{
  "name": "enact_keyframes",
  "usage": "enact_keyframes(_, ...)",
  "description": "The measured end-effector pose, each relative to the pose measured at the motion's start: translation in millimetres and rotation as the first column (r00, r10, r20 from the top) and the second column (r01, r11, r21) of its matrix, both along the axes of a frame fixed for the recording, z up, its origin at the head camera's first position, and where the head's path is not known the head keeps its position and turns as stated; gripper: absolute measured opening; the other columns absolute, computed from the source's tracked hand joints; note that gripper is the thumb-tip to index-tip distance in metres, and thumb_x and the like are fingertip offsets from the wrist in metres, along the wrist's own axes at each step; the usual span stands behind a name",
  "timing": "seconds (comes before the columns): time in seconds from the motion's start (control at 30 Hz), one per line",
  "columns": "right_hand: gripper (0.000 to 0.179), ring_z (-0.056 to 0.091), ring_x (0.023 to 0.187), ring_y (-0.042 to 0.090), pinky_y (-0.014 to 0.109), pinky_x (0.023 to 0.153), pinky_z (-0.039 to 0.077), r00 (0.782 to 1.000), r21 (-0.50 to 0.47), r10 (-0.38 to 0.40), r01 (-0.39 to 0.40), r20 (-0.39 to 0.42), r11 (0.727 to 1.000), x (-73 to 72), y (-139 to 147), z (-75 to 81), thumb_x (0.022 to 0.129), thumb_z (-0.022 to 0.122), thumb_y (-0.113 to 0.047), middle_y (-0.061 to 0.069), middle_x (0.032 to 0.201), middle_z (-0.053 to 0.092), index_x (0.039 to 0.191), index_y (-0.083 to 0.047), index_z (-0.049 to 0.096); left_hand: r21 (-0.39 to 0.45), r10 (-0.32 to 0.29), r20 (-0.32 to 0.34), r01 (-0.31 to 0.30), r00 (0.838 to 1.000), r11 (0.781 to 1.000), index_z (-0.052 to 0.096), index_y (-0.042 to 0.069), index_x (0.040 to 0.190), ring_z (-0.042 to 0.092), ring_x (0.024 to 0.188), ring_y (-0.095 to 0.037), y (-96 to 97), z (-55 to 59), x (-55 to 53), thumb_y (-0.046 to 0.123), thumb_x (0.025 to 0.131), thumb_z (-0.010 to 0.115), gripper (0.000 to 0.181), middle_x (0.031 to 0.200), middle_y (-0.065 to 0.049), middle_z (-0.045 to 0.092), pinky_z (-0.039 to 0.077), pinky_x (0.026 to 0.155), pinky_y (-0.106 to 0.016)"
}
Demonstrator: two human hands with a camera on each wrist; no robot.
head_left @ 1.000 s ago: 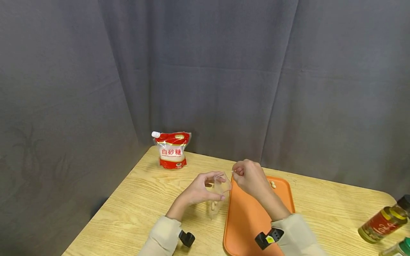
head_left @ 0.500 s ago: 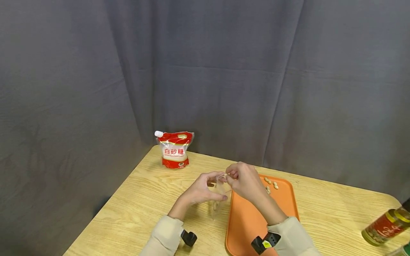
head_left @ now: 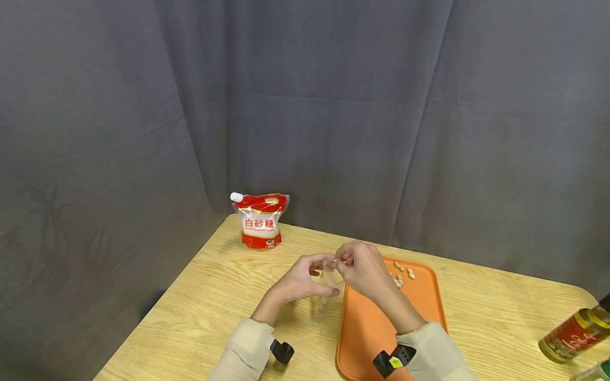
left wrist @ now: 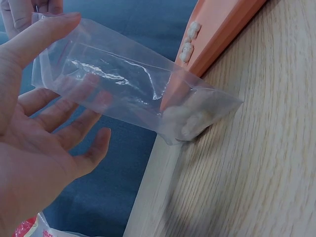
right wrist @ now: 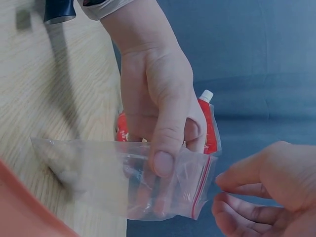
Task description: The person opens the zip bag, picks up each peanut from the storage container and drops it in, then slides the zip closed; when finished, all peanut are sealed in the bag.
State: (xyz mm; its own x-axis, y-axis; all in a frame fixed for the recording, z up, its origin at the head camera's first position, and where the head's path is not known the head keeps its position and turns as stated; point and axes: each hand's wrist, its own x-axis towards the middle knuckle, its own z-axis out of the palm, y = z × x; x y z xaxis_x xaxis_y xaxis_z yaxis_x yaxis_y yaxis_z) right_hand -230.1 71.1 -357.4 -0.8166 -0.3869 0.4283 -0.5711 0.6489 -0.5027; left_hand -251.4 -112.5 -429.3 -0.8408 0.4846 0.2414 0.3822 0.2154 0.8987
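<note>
Left hand [head_left: 300, 281] grips the bag [left wrist: 126, 54], left of the tray [head_left: 369, 328], peanuts [left wrist: 196, 124] low inside; right hand [head_left: 364, 270]'s at its mouth, can't tell if pinching. If the left hand slackens, the bag could drop.

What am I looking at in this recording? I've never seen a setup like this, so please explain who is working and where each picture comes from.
There is no machine: a person works with two bare hands. The wide picture comes from a head camera looking forward and down; the two close-ups come from cameras on the wrists.

The left hand holds a clear plastic bag with pale, peanut-like pieces at its bottom. The right hand is at the bag's mouth; whether it holds anything is hidden.

On the wooden table are an orange tray with peanuts, a red-and-white pouch and, far right, a red-labelled bottle.
</note>
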Motion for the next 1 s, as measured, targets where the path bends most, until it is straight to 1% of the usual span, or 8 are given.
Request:
enact_keyframes(0.2,0.01,0.064,0.075,0.02,0.036,0.068,0.055,0.999,-0.002,-0.005,0.005,0.034,1.0,0.4,2,0.4,0.08,0.072,0.004,0.005,0.085,0.068,0.086,-0.002,0.075,0.003,-0.004,-0.003,0.004,1.0,1.0,0.061,0.013,0.134,0.058,0.114,-0.015,0.4,1.1,-0.4,0.017,0.077,0.084,0.061,0.126,0.004,0.065,0.044,0.099,-0.042)
enact_keyframes(0.4,0.006,0.065,0.074,0.024,0.037,0.066,0.054,1.0,0.003,0.003,-0.003,0.03,1.0,-1.8,3,2.2,0.081,0.075,0.0,0.007,0.084,0.069,0.087,-0.001,0.075,0.007,0.005,0.006,-0.005,1.0,1.0,0.058,0.01,0.138,0.057,0.117,-0.019,1.5,-1.2,-1.0,0.013,0.077,0.085,0.066,0.13,-0.002,0.064,0.043,0.101,-0.045)
enact_keyframes(0.53,0.008,0.066,0.074,0.025,0.037,0.066,0.055,1.0,0.001,-0.004,0.004,0.006,1.0,-7.0,9,4.5,0.08,0.071,0.003,0.009,0.083,0.069,0.086,0.0,0.074,0.016,0.007,0.004,-0.007,1.0,1.0,0.055,0.004,0.139,0.056,0.119,-0.028,2.3,0.0,-0.7,0.009,0.077,0.083,0.068,0.127,-0.012,0.065,0.042,0.101,-0.051)
enact_keyframes(0.6,0.008,0.067,0.074,0.024,0.037,0.066,0.056,1.0,0.006,-0.018,0.018,0.0,1.0,-10.4,15,6.0,0.081,0.07,0.004,0.01,0.083,0.069,0.087,0.0,0.073,0.018,0.003,0.007,-0.003,1.0,1.0,0.054,0.0,0.139,0.054,0.12,-0.032,2.7,4.1,1.0,0.006,0.078,0.082,0.068,0.125,-0.017,0.065,0.04,0.101,-0.055)
enact_keyframes(0.67,0.009,0.067,0.074,0.023,0.038,0.067,0.056,0.999,0.013,-0.044,0.044,0.004,0.999,-14.8,22,6.7,0.081,0.07,0.004,0.01,0.083,0.069,0.088,0.0,0.073,0.019,-0.005,0.016,0.004,1.0,1.0,0.052,-0.004,0.139,0.054,0.12,-0.035,2.5,12.6,5.7,0.004,0.078,0.081,0.068,0.125,-0.02,0.064,0.039,0.101,-0.057)
enact_keyframes(0.83,0.008,0.066,0.074,0.021,0.04,0.068,0.056,0.991,0.04,-0.119,0.117,0.062,0.992,-24.8,46,4.9,0.083,0.068,0.002,0.007,0.083,0.07,0.089,-0.001,0.073,0.027,-0.014,0.024,0.013,1.0,1.0,0.052,-0.005,0.138,0.053,0.121,-0.037,1.7,30.9,18.4,0.004,0.078,0.08,0.067,0.125,-0.022,0.064,0.039,0.101,-0.056)
enact_keyframes(0.9,0.009,0.065,0.074,0.021,0.04,0.068,0.055,0.986,0.058,-0.139,0.134,0.089,0.989,-27.4,55,2.3,0.084,0.067,0.002,0.006,0.083,0.069,0.09,-0.001,0.073,0.031,-0.01,0.024,0.01,1.0,0.999,0.052,-0.006,0.138,0.054,0.12,-0.036,2.1,30.7,19.2,0.003,0.078,0.08,0.067,0.124,-0.022,0.064,0.039,0.102,-0.056)
enact_keyframes(1.0,0.01,0.062,0.071,0.02,0.037,0.063,0.053,0.982,0.088,-0.153,0.143,0.113,0.986,-30.7,66,-3.1,0.083,0.066,0.003,0.006,0.081,0.068,0.09,0.0,0.073,0.033,-0.004,0.031,0.003,0.999,0.999,0.05,-0.006,0.139,0.054,0.12,-0.036,2.8,16.8,10.4,0.003,0.078,0.08,0.069,0.124,-0.019,0.065,0.039,0.102,-0.057)
